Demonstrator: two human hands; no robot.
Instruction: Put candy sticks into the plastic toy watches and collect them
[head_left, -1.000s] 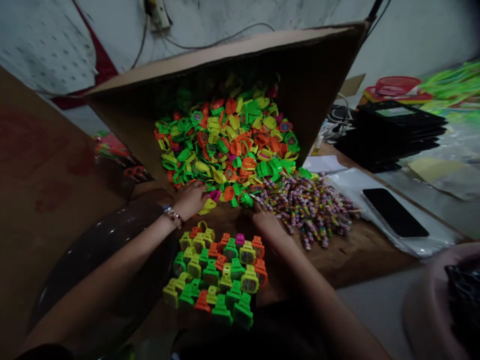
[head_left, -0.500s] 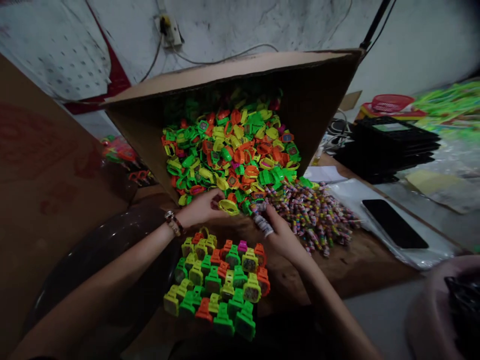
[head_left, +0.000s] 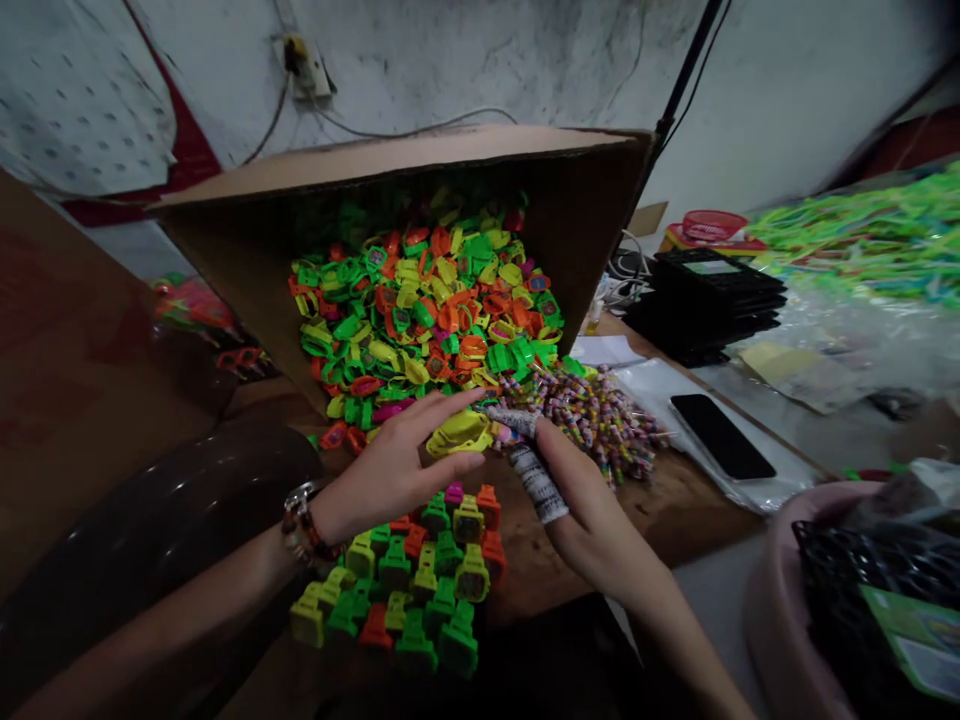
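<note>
My left hand (head_left: 397, 465), with a beaded bracelet at the wrist, has its thumb and fingers around a yellow toy watch (head_left: 459, 432). Close on its right, my right hand (head_left: 574, 490), with white wrapping on two fingers, pinches a small wrapped candy (head_left: 507, 434) beside the watch. Behind both hands a cardboard box (head_left: 607, 210) lies open toward me, full of green, yellow and orange toy watches (head_left: 420, 310). A pile of wrapped candies (head_left: 600, 415) spreads to the right. Below my hands stand rows of toy watches (head_left: 412, 575).
A black phone (head_left: 722, 436) lies on clear plastic at the right, with stacked black trays (head_left: 709, 300) behind. A pink tub (head_left: 780, 590) stands at the lower right, a dark basin (head_left: 150, 530) at the lower left. Green strips (head_left: 877, 230) lie far right.
The view has shifted right. My hands have come together, and the yellow watch now sits between my left fingers and thumb, next to the right fingertips.
</note>
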